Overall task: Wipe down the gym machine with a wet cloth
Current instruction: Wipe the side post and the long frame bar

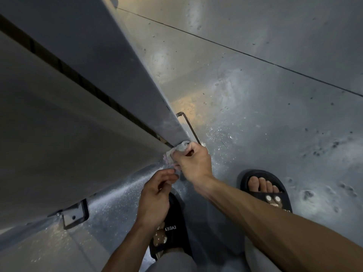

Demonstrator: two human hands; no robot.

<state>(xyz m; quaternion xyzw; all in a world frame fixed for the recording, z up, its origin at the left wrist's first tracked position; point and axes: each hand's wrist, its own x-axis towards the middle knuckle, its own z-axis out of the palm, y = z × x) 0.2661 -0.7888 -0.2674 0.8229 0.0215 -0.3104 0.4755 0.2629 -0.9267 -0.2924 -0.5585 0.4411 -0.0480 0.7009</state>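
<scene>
1. Your right hand (193,160) has its fingers curled tight round the cloth (176,152), pressing it against the lower corner of the gym machine (82,114).
2. Your left hand (155,195) hovers just below the cloth, fingers loosely bent, holding nothing.
3. Beside the machine's corner a thin metal rod (189,127) lies on the speckled grey floor (265,114); your black sandals (265,191) stand below it.

Grey painted machine panel (110,75) split by a dark slot; pale grey-white cloth (177,150) tinged pink at one edge. Grey speckled floor (255,95), pitted, with warm yellow glare. Black sandals (275,193) with white lettering and pale round charms.
</scene>
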